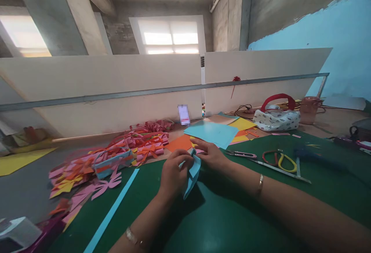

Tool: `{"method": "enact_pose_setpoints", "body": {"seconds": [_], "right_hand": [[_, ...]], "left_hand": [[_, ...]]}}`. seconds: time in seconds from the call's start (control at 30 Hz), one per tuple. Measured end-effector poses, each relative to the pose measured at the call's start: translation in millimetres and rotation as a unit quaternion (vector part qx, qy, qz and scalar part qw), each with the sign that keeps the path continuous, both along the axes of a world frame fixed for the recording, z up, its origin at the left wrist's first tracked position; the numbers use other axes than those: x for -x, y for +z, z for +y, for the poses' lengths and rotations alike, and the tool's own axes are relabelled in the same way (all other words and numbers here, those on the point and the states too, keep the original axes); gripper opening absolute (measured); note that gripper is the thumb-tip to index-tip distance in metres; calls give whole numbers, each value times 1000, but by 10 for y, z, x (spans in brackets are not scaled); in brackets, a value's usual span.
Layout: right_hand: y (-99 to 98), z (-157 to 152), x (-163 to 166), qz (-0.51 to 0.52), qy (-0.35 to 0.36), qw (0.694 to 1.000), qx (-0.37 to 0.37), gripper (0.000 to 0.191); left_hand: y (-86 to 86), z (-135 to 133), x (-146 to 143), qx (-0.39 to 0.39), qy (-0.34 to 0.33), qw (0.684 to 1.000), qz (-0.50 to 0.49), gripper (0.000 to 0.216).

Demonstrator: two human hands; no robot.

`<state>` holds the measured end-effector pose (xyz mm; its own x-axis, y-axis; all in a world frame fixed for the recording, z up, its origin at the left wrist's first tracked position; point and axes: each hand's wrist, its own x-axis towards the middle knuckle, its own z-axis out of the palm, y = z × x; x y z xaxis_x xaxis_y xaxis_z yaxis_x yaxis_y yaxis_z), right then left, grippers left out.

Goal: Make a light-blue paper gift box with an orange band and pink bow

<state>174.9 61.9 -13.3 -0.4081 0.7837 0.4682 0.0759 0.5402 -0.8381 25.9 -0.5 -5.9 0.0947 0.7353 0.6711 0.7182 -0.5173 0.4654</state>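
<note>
A folded piece of light blue paper [192, 177] is held up above the green mat in front of me. My left hand [175, 171] is closed on its upper left part, with the fingers curled and the thumb against the paper. From the right, my right hand [213, 154] reaches to the paper's upper edge; its fingers are bent and its thumb side meets the paper, though the exact grip is partly hidden. Left of my hands, a long light blue paper strip [113, 209] lies on the mat. Beyond them is a flat light blue sheet [213, 132].
Pink and orange paper bows [149, 150] are heaped at the left. To the right lie yellow-and-red-handled scissors [286, 163], a pink cutter [245, 155] and a metal ruler [285, 171]. A phone [183, 115], a patterned bag [276, 120] and a pinkish jug [308, 110] stand behind.
</note>
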Motion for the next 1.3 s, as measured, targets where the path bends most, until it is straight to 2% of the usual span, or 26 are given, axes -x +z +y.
{"method": "enact_pose_setpoints", "body": {"seconds": [0.1, 0.23, 0.4, 0.5, 0.53, 0.63, 0.7, 0.77, 0.87, 1.07, 1.2, 1.3], "right_hand": [[-30, 7, 5, -22, 40, 999, -4, 38], [-31, -26, 10, -36, 16, 998, -42, 33], [93, -134, -6, -38, -28, 994, -94, 35], [161, -207, -13, -64, -45, 985, -153, 36], [174, -230, -15, -75, -55, 980, -176, 37], [196, -291, -29, -100, -92, 966, -221, 42], [213, -324, -47, -104, -104, 958, -245, 46], [244, -355, -71, -107, -110, 950, -271, 46], [316, -393, -109, -115, -130, 938, -299, 36], [414, -417, -150, -95, -141, 927, -335, 10], [411, -421, -145, -86, -131, 925, -346, 10], [403, -420, -141, -86, -132, 924, -349, 10]], "left_hand": [[7, 0, 45, -5, -6, 1000, 13, 16], [50, 5, 112, -1, 1, 1000, 21, 18], [278, -76, 160, 58, -20, 997, 38, 24], [428, -181, 172, 126, -33, 991, 26, 47], [463, -218, 171, 135, -37, 989, 37, 48], [512, -315, 145, 138, -34, 985, 100, 27], [507, -347, 118, 136, -5, 984, 111, 19], [489, -350, 96, 145, 38, 985, 86, 14], [470, -323, 84, 172, 72, 982, 15, 20], [489, -304, 85, 190, 39, 960, -203, 25], [479, -281, 89, 190, 43, 950, -245, 21], [471, -268, 86, 149, 35, 956, -250, 17]]}}
